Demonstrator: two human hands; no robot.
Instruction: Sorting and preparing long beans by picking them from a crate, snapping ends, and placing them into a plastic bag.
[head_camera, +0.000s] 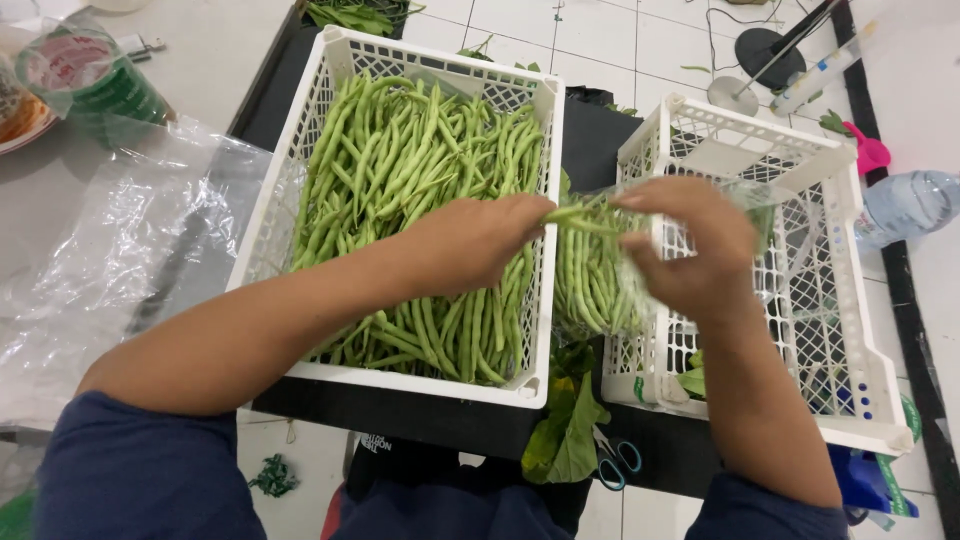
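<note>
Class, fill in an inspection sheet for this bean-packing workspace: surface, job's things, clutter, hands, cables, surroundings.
Surface: dark table under two crates.
Job's things: white crate full of green beans; clear bag of beans held between the crates; second white crate, nearly empty.
Clutter: scissors, loose leaves, plastic sheets.
Hands: left hand pinches the bean tips; right hand grips the bag.
Cables: thin cable on the floor.
Surroundings: white tiled floor, water bottle.

Produce packing area, white crates (300, 150) of green beans (420, 170), plastic bags (130, 250)
</note>
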